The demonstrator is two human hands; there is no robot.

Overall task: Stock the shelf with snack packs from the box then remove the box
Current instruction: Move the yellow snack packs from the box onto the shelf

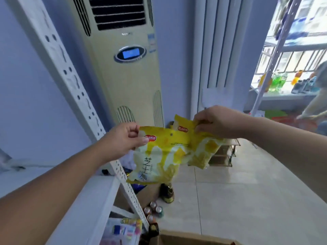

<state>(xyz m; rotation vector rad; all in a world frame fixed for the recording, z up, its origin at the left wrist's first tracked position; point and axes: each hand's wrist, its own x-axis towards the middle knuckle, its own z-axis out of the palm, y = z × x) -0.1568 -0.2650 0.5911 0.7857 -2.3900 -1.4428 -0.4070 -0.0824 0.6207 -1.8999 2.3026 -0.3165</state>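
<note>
Front snack pack [159, 156] hangs pinched at its corner by the left hand [123, 138] — right hand [217, 121] pinches the rear snack pack [203, 149].

- left hand [126, 137] out front, bare forearm, thumb and curled fingers pinching the front snack pack [155, 161] by its top corner
- right hand [215, 122] a bit higher, knuckles up, pinching the rear snack pack [203, 152]

Daylight is pouring through the window [283, 62], blowing out its panes and washing the room in a cool blue cast. Far from the window, the shelf upright [58, 55] is slanting under wide-angle distortion, while blur is softening the bottles [279, 82] just below the window.
</note>
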